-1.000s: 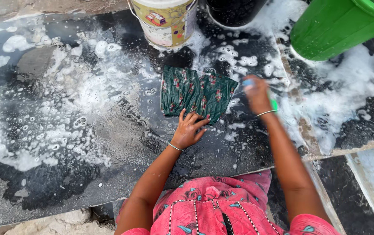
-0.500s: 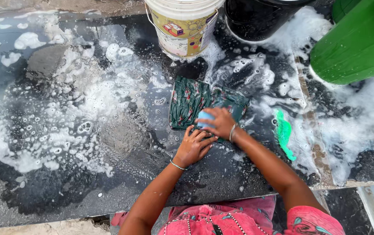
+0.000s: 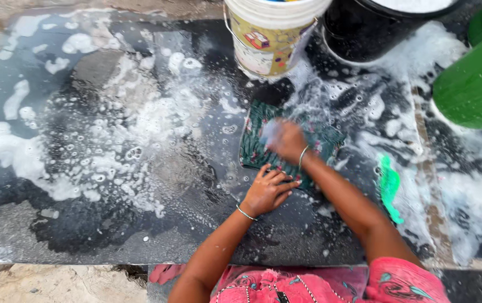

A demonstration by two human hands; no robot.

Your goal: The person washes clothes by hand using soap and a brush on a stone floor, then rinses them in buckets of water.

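Observation:
A dark green patterned cloth [image 3: 255, 147] lies flat on a wet, soapy black stone slab [image 3: 140, 185]. My left hand [image 3: 268, 191] presses flat on the cloth's near edge, fingers spread. My right hand [image 3: 287, 140] is on the middle of the cloth, blurred with motion, gripping a pale blue bar of soap [image 3: 269, 132] that shows at its fingertips. Both wrists wear thin bangles.
A white and yellow bucket [image 3: 269, 33] and a black tub [image 3: 381, 25] stand at the slab's far edge. A green bucket [image 3: 476, 84] is at the right. A bright green brush [image 3: 388, 185] lies in foam right of my right arm. Suds cover the slab's left half.
My right hand went from the right side of the cloth onto it with the blue soap and now rubs it farther up. The green brush was left on the slab.

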